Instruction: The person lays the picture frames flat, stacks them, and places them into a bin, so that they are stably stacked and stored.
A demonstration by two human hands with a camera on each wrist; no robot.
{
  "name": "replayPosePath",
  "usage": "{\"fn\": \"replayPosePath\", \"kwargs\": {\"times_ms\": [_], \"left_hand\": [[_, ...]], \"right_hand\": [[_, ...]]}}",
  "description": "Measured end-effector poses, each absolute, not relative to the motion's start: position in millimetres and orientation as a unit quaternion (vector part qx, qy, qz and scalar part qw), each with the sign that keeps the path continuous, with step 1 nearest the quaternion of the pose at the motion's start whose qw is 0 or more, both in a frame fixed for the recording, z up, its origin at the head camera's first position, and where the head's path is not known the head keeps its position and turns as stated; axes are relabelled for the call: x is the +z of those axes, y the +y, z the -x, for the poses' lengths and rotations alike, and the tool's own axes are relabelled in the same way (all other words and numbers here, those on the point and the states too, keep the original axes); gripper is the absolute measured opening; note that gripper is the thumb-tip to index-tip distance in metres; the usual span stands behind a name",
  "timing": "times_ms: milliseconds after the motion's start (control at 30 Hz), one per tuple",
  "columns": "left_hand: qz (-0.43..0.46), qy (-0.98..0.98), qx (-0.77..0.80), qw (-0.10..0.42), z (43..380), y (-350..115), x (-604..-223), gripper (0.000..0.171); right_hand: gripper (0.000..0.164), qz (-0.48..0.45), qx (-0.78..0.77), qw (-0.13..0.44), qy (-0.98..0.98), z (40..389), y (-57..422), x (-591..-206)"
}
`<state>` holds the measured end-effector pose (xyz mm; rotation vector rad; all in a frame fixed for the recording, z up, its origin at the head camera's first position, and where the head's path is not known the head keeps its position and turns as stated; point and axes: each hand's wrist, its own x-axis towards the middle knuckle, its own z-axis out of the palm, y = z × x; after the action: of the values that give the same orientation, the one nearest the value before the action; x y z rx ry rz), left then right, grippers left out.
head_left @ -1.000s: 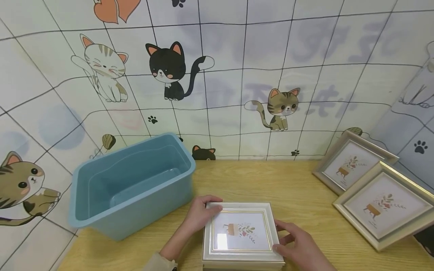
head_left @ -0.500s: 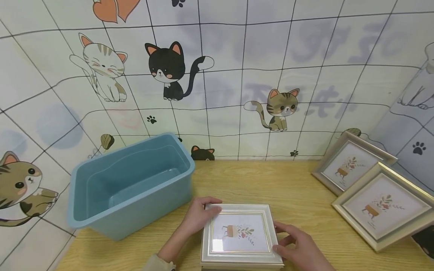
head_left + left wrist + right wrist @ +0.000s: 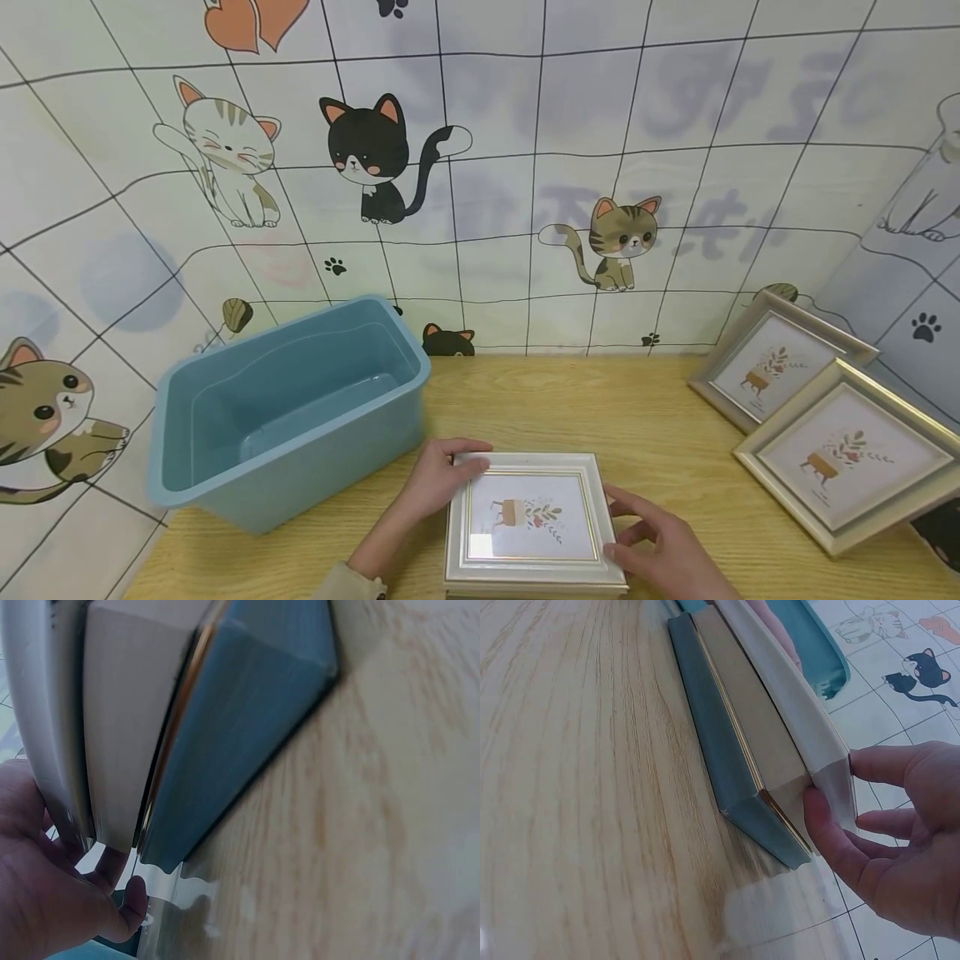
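Observation:
A white picture frame point(image 3: 536, 573) with a gold inner line lies face up on top of a stack, showing a print of a plant in a brown pot. Under it, the right wrist view shows a beige frame point(image 3: 754, 705) and a blue-grey frame point(image 3: 716, 735) at the bottom, on the table. My left hand point(image 3: 441, 479) grips the white frame's far left corner, thumb on its upper face. At its right side my right hand point(image 3: 663, 546) holds the edge, thumb near the front and fingers farther back. The stack's front is cut off by the head view's lower border.
A blue plastic bin point(image 3: 345, 425) stands at the left with nothing in it. At the right, a gold frame point(image 3: 795, 500) and a silvery frame point(image 3: 708, 379) lean, one overlapping the other. Cat-printed wall covering point(image 3: 495, 267) rises behind the wooden table point(image 3: 562, 396).

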<state>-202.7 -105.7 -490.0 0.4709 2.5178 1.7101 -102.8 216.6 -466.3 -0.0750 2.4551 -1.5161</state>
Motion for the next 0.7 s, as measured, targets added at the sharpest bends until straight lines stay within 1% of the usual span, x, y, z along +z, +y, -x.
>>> {"fn": "replayPosePath", "kwargs": {"times_ms": [200,267,367,433,533,633,700], "left_hand": [[-0.152,0.817,0.555,0.032,203,-106,-491,0.019],[-0.15,0.818,0.555,0.032,203,-106,-492,0.019],[-0.149,0.815,0.559,0.027,202,-105,-493,0.02],[-0.149,0.813,0.562,0.025,201,-105,-494,0.021],[-0.151,0.808,0.569,0.022,201,-105,-494,0.021],[-0.151,0.806,0.571,0.021,201,-106,-494,0.021],[-0.149,0.805,0.574,0.023,201,-106,-494,0.021]], "right_hand": [[0.073,0.088,-0.529,0.146,0.832,103,228,-464],[0.069,0.118,-0.52,0.148,0.833,104,236,-461],[0.062,0.163,-0.495,0.137,0.843,106,251,-454],[0.057,0.195,-0.473,0.118,0.851,108,263,-449],[0.053,0.213,-0.447,0.089,0.864,111,282,-437],[0.052,0.212,-0.423,0.047,0.88,114,299,-422],[0.054,0.213,-0.406,0.002,0.889,117,309,-412]]}}
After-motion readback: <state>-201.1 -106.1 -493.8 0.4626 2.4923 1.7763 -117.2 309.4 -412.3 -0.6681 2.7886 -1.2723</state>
